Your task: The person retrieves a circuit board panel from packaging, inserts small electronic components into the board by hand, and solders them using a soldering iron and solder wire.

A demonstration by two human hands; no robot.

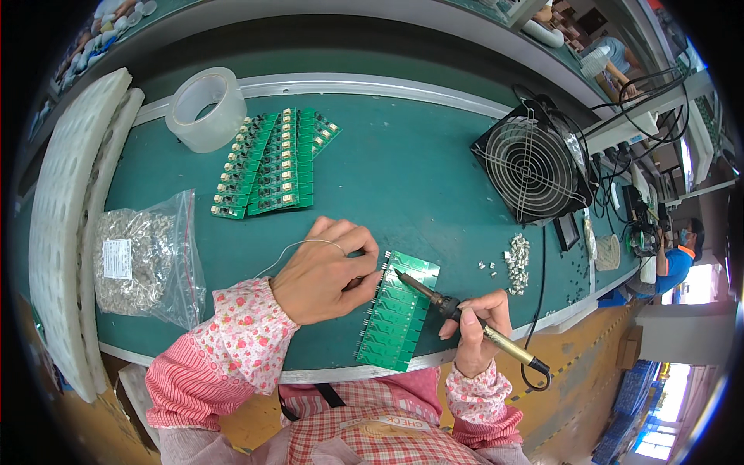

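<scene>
A green circuit board panel (394,325) lies at the table's near edge, with metal pins along its left side. My right hand (480,329) grips a soldering iron (508,346) by its handle, and the iron's tip meets the panel near its upper left corner. Close to that tip, the fingers of my left hand (329,271) are pinched together at the panel's left edge. Thin solder wire (298,243) loops over the back of this hand toward the fingers; its end is hidden.
Boards with white connectors (283,174) lie stacked farther back, near a clear tape roll (231,105). To the left are a bag of small parts (147,291) and white foam trays (66,232). Loose white connectors (518,267) and a black fan (531,174) are rightward; a person (676,267) sits beyond.
</scene>
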